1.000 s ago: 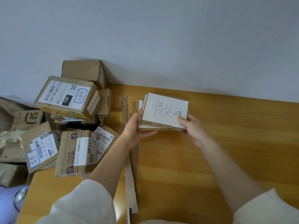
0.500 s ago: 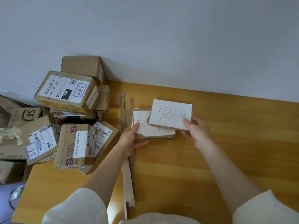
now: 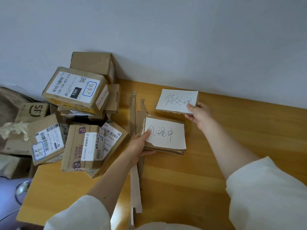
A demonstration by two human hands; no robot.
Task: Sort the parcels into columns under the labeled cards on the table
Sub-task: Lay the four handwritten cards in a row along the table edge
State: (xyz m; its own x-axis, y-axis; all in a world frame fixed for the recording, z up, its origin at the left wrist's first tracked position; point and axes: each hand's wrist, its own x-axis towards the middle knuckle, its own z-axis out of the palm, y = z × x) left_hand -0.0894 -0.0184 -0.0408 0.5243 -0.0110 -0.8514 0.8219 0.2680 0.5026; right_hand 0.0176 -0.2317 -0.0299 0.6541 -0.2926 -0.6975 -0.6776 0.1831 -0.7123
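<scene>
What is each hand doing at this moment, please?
Left hand: holds the stack of cards, thumb on top.
Right hand: pinches the card it has lifted off.

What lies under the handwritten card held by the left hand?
Under that card, edges of more cardboard pieces show, stacked on the table. Their faces and number are covered.

Parcels (image 3: 78, 90) matt brown cardboard; cards (image 3: 166, 131) white paper-faced; table (image 3: 249, 130) smooth wood.
</scene>
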